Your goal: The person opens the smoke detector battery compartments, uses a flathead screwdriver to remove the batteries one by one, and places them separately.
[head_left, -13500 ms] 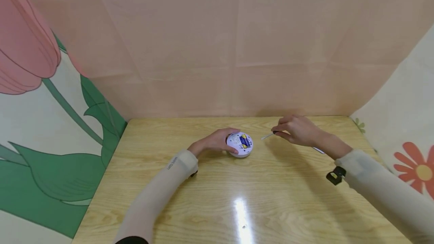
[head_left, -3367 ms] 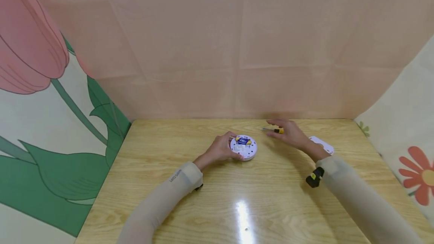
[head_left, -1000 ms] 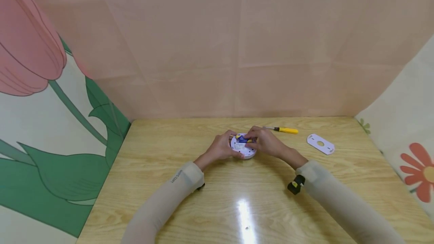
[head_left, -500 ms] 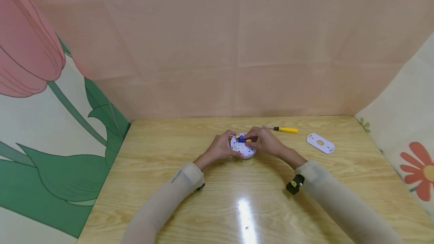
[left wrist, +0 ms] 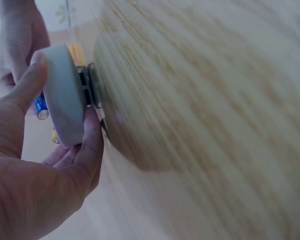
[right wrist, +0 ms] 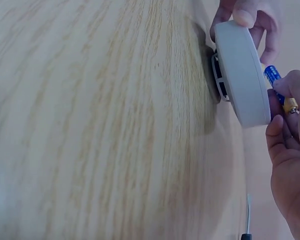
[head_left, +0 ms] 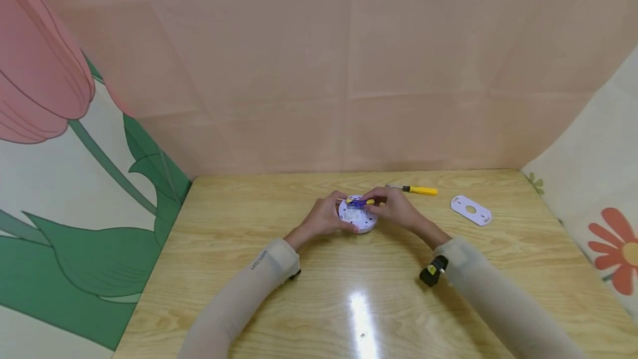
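A round white smoke detector (head_left: 356, 219) is held with its flat back up and its vented side toward the table. My left hand (head_left: 325, 216) grips it by the rim, thumb on the near side, fingers on the far side. At its open battery bay, my right hand (head_left: 395, 207) pinches a blue and yellow battery (right wrist: 277, 85) between thumb and fingers. The battery stands tilted above the back face in the right wrist view. Below its blue end (left wrist: 42, 108), a yellow battery tip (left wrist: 55, 136) shows near my left fingers in the left wrist view.
Behind the right hand lies a screwdriver (head_left: 421, 190) with a yellow handle, its shaft pointing left. A white oblong mounting plate (head_left: 471, 210) with a central hole is farther right. The wooden table (head_left: 279, 303) meets a pink backdrop at its far edge.
Earlier the right hand held the screwdriver, then laid it down and moved left to the detector. In the last second, the pinched battery has risen and tilted out of the bay.
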`<state>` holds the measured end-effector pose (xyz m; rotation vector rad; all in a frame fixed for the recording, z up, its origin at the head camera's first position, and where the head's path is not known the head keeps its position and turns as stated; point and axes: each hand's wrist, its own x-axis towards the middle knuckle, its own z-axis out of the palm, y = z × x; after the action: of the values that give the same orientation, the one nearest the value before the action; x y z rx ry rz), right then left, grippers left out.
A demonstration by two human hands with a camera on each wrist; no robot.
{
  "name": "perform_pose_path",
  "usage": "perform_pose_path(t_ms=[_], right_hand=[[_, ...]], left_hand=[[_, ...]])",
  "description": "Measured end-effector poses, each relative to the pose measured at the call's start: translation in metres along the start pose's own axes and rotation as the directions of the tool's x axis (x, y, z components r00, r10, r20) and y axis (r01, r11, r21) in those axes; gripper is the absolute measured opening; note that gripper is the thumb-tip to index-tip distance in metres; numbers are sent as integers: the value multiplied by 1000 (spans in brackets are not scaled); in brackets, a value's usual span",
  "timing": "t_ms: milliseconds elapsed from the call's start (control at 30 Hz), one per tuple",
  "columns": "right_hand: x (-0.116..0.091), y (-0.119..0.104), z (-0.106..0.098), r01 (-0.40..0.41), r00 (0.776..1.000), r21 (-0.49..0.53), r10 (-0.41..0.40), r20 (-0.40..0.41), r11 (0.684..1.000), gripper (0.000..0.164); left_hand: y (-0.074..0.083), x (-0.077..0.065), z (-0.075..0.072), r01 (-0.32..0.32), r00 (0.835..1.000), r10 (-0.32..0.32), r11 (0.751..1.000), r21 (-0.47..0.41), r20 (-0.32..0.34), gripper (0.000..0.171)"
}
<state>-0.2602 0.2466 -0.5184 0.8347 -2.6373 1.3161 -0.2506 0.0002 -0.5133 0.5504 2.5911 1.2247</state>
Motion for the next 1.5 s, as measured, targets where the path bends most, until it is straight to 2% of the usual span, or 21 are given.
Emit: perform_pose_path(t_ms=[233,367,467,700,767,933,1067,1500], right_hand=[[-2,5,-2,-53,998,114,55,-22,992,18],[-3,7,-2,-47,998,133,52,-36,990,19],[-3,6,-2,-71,996,117,77,-41,991,20],[-9,-23,-17,-101,994,145,105,-21,984,21],[-11,-25,-21,-127,992,141,130,-9,982,21],[-14,0,-21,-162,986,156,166,-18,974,23],[-16,15,-24,-159,985,164,167,-32,974,24],[-30,32,-40,-166,981,127,177,-77,978,22]], left_hand=[[2,0,-1,6,1000,-6,1000,-8,3,91],[2,0,-1,10,1000,-9,1000,-11,6,91],[2,0,-1,19,1000,-19,1000,-10,10,91],[0,0,1,24,1000,-24,1000,-13,3,91],[0,0,1,24,1000,-24,1000,-11,2,91],[-1,1,1,20,1000,-20,1000,-16,2,93],[-1,1,1,19,1000,-19,1000,-25,-1,92],[-1,0,2,22,1000,-22,1000,-20,-5,91]])
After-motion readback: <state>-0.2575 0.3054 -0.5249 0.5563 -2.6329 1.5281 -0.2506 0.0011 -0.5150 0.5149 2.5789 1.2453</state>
